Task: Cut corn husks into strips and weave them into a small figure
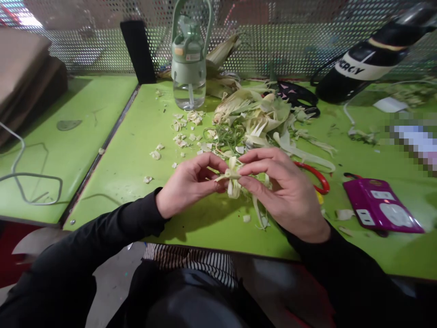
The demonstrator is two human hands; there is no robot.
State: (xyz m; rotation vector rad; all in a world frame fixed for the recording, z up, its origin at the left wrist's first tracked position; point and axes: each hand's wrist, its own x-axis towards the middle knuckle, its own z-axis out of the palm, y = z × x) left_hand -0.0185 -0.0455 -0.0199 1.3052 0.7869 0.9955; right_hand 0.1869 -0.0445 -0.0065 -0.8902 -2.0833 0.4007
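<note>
Above a green table [136, 150], two hands meet over one small knot of pale husk strips [232, 178]: the left hand [190, 183] is curled nearly closed, pinching one side of the knot between thumb and fingertips, while the right hand [283, 189], fingers looser and partly spread, grips the other side. Behind them lie one heap of corn husks [254, 116], many scattered cut scraps [184, 132], one green water bottle [189, 57], one pair of red-handled scissors [316, 176] just beside the right hand, and one purple power strip [380, 206].
</note>
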